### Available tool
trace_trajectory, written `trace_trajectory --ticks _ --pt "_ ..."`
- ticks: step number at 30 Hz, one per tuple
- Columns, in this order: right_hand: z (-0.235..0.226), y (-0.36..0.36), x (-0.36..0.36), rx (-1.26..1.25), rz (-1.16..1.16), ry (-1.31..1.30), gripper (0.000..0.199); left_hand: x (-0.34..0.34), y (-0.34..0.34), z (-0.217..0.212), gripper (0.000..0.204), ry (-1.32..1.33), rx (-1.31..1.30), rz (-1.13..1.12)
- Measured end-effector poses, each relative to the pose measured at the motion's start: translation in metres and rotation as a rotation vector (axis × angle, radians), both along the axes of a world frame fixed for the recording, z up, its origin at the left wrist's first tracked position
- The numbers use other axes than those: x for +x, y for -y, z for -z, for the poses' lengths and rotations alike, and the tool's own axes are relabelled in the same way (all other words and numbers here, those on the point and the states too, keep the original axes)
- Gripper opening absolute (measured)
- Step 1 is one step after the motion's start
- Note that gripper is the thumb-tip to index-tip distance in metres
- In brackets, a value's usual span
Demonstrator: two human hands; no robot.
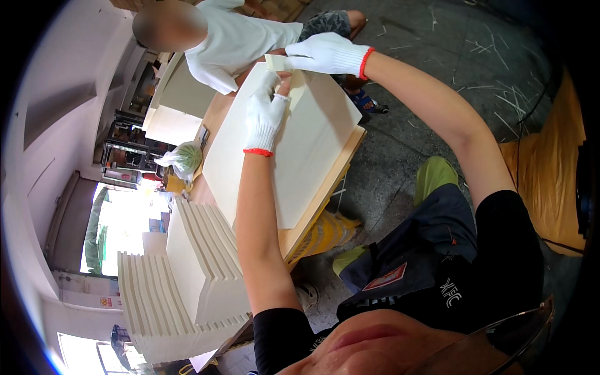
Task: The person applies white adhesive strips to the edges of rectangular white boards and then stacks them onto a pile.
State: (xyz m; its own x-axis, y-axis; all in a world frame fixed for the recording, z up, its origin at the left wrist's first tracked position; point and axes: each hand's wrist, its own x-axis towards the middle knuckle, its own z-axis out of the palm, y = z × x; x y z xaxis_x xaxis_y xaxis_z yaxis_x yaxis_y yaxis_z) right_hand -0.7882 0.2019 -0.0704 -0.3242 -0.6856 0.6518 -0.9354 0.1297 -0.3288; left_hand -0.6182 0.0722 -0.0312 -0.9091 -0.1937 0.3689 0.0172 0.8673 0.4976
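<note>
A large cream-white panel (300, 162) lies flat on the wooden table in front of me. My left hand (265, 119), in a white knit glove with a red cuff, rests on the panel. Its fingers are stretched toward the far corner, and a bare fingertip shows through the glove. At that corner my right hand (331, 55), gloved alike, has its fingertips closed on a small cream block (275, 62). The block is just beyond the left fingertips. Part of the right hand's grip is hidden behind its own fingers.
A person in a white shirt (250, 40) is at the table's far side. Stacked white panels (156, 294) stand at the left. A plastic-bagged green round object (186, 157) sits by the wooden table edge (331, 190). Thin strips (509, 100) litter the dark floor.
</note>
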Motion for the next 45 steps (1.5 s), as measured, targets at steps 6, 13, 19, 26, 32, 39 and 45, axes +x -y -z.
trace_trajectory --ticks 6,13,19,26,32,39,45 --pt "0.023 0.013 0.011 -0.359 -0.141 0.431 0.048 -0.001 0.008 0.001 0.033 -0.041 -0.060 0.031" --pt "0.029 0.014 0.021 -0.465 -0.094 0.484 0.046 -0.003 0.006 0.004 0.032 -0.019 0.011 0.008" --pt "0.029 0.010 0.022 -0.459 -0.062 0.479 0.046 -0.006 0.011 0.007 0.035 -0.003 0.003 0.006" --pt "0.019 0.005 0.028 -0.319 -0.004 0.529 0.046 -0.001 0.004 0.003 0.032 -0.068 -0.067 0.008" --pt "0.026 0.008 0.024 -0.434 -0.034 0.486 0.043 -0.006 0.009 0.005 0.030 -0.011 -0.121 0.042" --pt "0.025 0.009 0.027 -0.418 -0.015 0.499 0.041 -0.009 0.017 0.011 0.034 -0.015 -0.027 0.045" --pt "0.023 0.007 0.027 -0.406 -0.029 0.507 0.042 -0.002 0.006 0.003 0.034 0.000 -0.040 0.018"
